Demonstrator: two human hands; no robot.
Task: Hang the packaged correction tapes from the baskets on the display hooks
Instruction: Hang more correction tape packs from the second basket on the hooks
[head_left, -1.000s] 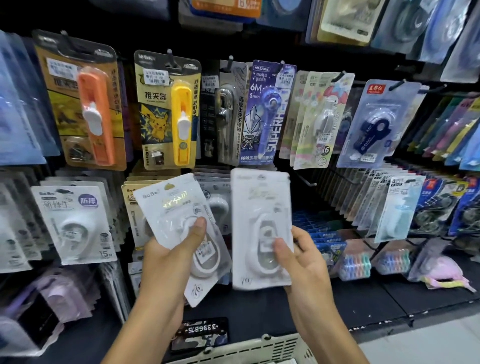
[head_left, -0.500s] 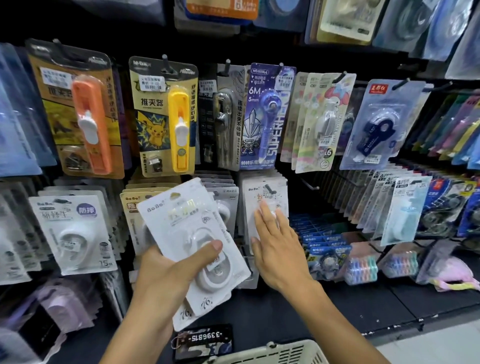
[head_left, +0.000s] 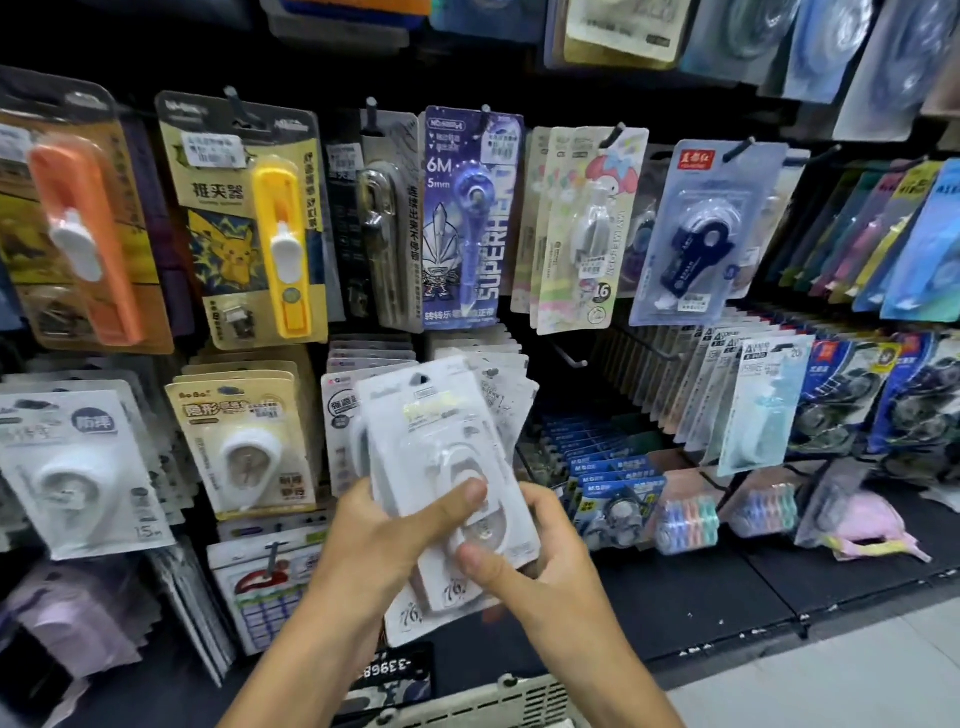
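Note:
A small stack of white packaged correction tapes (head_left: 436, 441) is held upright in front of the display wall, slightly tilted. My left hand (head_left: 384, 540) grips the stack from the left, thumb pressed across the front blister. My right hand (head_left: 530, 556) holds the lower right corner, thumb on the front of the top pack. Behind the stack hang more white packs (head_left: 498, 374) on a hook in the lower row. A pale basket rim (head_left: 488, 706) shows at the bottom edge.
Pegboard hooks carry many packs: a yellow clip pusher (head_left: 249, 218), a purple correction pen pack (head_left: 467, 218), a blue tape pack (head_left: 706, 234). A bare hook (head_left: 569, 358) juts out right of the white packs. A dark shelf (head_left: 727, 587) holds coloured tape rolls.
My right hand has come back from the hanging white packs and taken hold of the stack's lower corner. The stack has moved to the centre, and the view has shifted closer.

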